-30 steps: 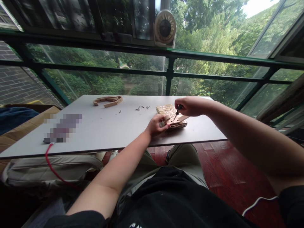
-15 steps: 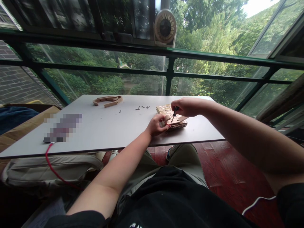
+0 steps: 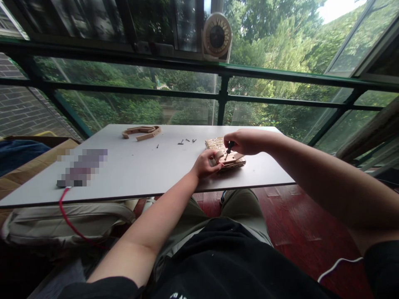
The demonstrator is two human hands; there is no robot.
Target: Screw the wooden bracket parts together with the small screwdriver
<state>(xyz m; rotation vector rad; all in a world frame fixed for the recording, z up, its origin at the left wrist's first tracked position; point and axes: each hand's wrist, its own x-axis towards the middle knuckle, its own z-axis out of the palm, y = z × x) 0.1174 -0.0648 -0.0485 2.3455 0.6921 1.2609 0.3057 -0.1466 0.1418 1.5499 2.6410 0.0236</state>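
Screwdriver (image 3: 230, 148), handle top out of sight in right hand (image 3: 240, 141)

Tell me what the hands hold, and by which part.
Right hand: a screwdriver, by its handle. Left hand: a wooden piece, by its left end.

Daylight from ahead, dim foreground, stretched edges
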